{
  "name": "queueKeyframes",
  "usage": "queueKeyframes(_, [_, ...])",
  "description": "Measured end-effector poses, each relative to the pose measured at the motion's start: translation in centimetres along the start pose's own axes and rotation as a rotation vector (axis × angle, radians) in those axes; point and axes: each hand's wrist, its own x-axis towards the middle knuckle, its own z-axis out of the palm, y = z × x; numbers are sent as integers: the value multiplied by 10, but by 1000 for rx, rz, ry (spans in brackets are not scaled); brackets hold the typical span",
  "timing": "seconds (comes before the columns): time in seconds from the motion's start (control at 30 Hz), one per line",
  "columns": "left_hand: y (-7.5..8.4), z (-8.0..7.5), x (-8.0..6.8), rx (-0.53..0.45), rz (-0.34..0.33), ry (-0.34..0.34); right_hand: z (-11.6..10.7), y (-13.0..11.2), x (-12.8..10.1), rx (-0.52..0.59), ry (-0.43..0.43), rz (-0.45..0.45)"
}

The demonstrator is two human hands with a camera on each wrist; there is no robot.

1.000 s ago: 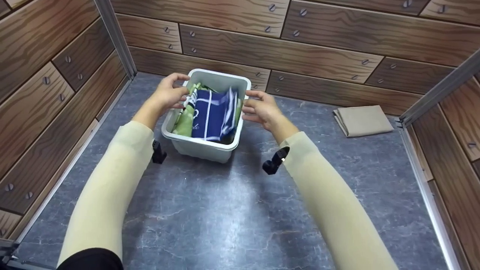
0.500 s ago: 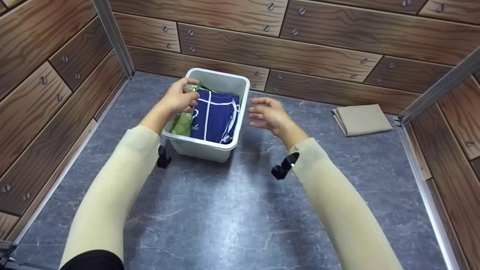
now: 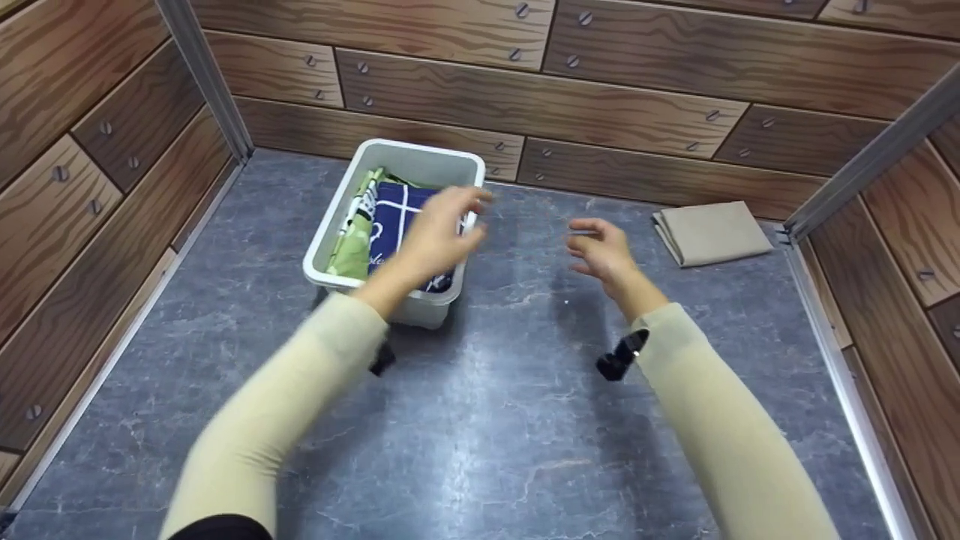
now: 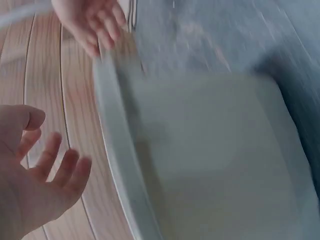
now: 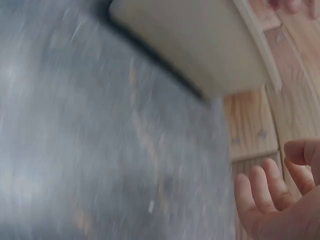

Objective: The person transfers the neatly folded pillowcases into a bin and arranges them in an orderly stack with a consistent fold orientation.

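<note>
A light grey plastic bin (image 3: pixel 319 255) stands on the floor left of centre. Inside it are a folded dark blue cloth (image 3: pixel 388 217) with white lines and lettering and a folded green cloth (image 3: pixel 350 251) along the left wall. My left hand (image 3: pixel 439 229) passes above the bin's right side, holding nothing, its fingers loosely bent; it hides part of the blue cloth. To the right of the bin, my right hand (image 3: pixel 606 255) hovers over the floor with relaxed fingers and nothing in it. A folded beige cloth (image 3: pixel 712 234) lies beyond it at the back right.
Wood-patterned walls (image 3: pixel 435 94) close in the back and both sides, with metal frame posts (image 3: pixel 206 79) at the corners. The floor (image 3: pixel 480 420) is dark grey with a marbled pattern. Both wrist views are blurred and show the bin's outer wall (image 4: pixel 210 150).
Both hands have left the bin's sides and moved right, the left crossing over the bin. The blue cloth's right edge has settled down inside. The beige cloth stays put.
</note>
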Motion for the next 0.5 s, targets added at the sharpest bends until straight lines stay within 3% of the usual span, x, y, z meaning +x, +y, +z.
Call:
queueKeyframes(0.1, [21,30,3,217,170,6,-23,20,3,-185,108,-99])
queueKeyframes(0.17, [35,52,6,352,256,-17,-40,33,5,-310,180,-167])
queueKeyframes(0.23, [47,76,10,426,316,-65,-56,47,6,-432,242,-219])
queueKeyframes(0.37, [61,122,19,512,338,-158,-86,70,8,-598,278,-280])
queueKeyframes(0.5, [65,165,28,573,313,-218,-110,88,6,-730,266,-268])
